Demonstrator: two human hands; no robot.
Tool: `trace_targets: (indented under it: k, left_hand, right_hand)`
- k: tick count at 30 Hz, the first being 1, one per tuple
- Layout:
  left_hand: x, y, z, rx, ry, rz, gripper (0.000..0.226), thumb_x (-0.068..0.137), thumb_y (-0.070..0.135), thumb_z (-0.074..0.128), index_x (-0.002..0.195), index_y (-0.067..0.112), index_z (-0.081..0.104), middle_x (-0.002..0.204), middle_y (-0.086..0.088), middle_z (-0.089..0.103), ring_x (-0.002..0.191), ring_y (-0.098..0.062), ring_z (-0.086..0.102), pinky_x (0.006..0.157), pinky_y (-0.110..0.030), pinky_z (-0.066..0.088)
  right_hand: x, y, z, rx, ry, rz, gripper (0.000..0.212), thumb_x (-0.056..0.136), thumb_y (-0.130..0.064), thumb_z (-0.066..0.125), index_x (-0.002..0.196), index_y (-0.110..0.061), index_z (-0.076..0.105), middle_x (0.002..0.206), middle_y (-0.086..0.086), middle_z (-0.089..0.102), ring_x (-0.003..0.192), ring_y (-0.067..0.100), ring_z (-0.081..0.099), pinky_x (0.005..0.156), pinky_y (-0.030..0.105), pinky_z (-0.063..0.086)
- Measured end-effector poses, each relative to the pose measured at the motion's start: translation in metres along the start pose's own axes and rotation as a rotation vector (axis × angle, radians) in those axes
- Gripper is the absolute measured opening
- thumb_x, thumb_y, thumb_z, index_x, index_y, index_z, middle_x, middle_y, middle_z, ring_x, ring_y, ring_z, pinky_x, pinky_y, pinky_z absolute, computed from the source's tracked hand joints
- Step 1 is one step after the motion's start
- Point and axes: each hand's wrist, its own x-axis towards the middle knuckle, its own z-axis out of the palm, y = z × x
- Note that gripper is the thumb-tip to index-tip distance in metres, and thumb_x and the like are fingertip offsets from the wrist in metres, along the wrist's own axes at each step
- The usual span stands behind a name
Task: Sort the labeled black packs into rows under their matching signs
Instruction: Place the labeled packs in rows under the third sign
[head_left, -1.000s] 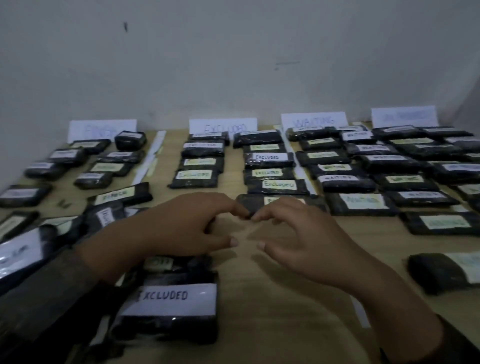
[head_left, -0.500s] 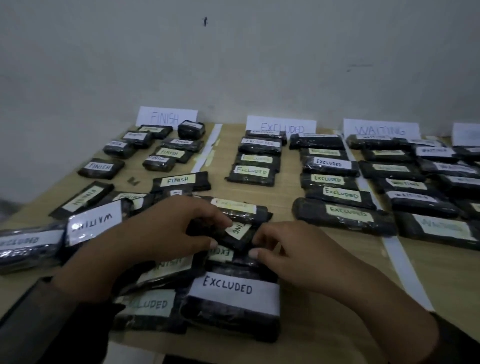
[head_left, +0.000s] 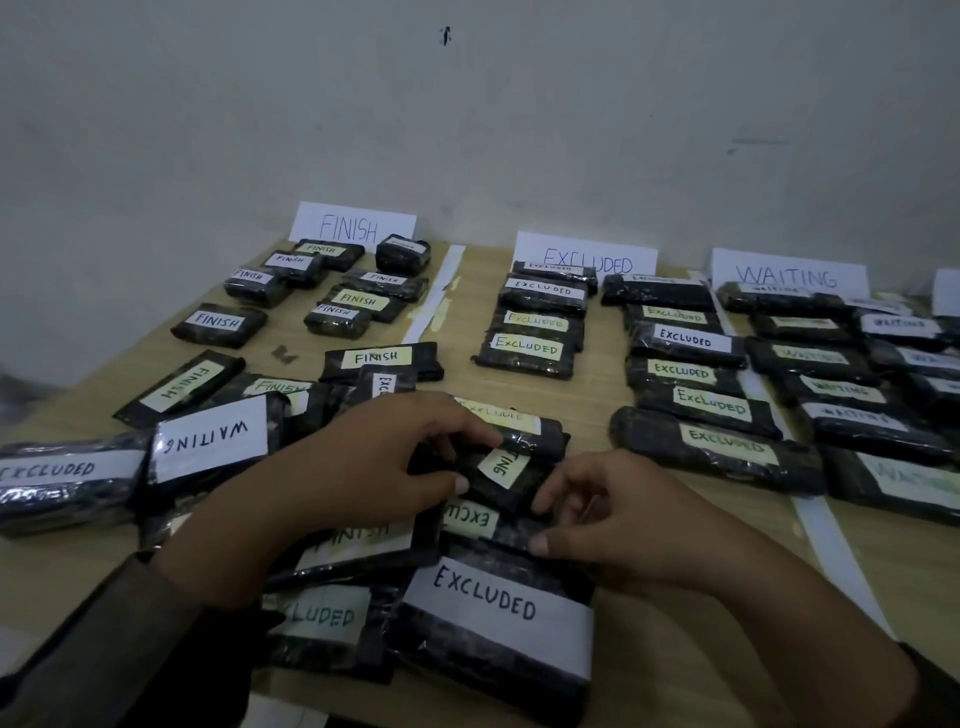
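Note:
A small black pack with a pale label ending in "ING" (head_left: 503, 469) lies on top of the loose pile at the table's front. My left hand (head_left: 332, 483) pinches its left side between thumb and forefinger. My right hand (head_left: 618, 519) has its fingertips on the pack's right lower corner. Under it lie packs marked EXCLUDED (head_left: 488, 603) and FINISH (head_left: 358, 540). At the wall stand the signs FINISH (head_left: 353, 228), EXCLUDED (head_left: 587, 257) and WAITING (head_left: 787, 275), each with rows of matching packs below.
A large WAITING pack (head_left: 210, 441) and an EXCLUDED pack (head_left: 62, 480) lie loose at the left. White tape strips (head_left: 434, 296) (head_left: 831, 545) divide the wooden table (head_left: 623, 649) into columns. A fourth sign (head_left: 946, 291) is cut off at the right edge.
My hands have come back from the front of the EXCLUDED rows to the loose pile and closed on the small pack. The view has swung left.

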Motion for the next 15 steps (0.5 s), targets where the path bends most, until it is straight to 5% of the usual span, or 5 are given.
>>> trace_targets:
  k: [6,12,15]
  left_hand:
    - [0.007,0.005,0.001,0.113,-0.017,-0.021,0.04,0.084,0.027,0.068,0.119,0.043,0.056,0.111,0.021,0.054,0.091,0.004,0.057,0.086,-0.027,0.048]
    - [0.011,0.003,-0.001,0.048,0.066,-0.014,0.033,0.083,0.021,0.069,0.11,0.038,0.063,0.101,0.019,0.058,0.084,0.001,0.061,0.081,-0.03,0.052]
    - [0.011,-0.001,-0.001,0.044,0.174,-0.01,0.035,0.081,0.02,0.071,0.108,0.041,0.061,0.097,0.024,0.055,0.089,0.003,0.056,0.079,-0.022,0.048]
  right_hand:
    - [0.005,-0.001,-0.002,-0.191,0.283,-0.085,0.02,0.076,-0.042,0.074,0.073,-0.027,0.061,0.071,-0.009,0.063,0.064,0.003,0.057,0.06,0.025,0.047]
    - [0.029,-0.002,-0.002,-0.446,0.372,-0.135,0.05,0.086,-0.056,0.052,0.131,-0.033,0.043,0.131,-0.013,0.044,0.119,0.009,0.042,0.085,0.028,0.039]
    - [0.041,0.003,0.003,-0.408,0.273,-0.114,0.054,0.09,-0.054,0.049,0.138,-0.03,0.04,0.132,-0.007,0.049,0.117,0.012,0.045,0.09,0.029,0.041]
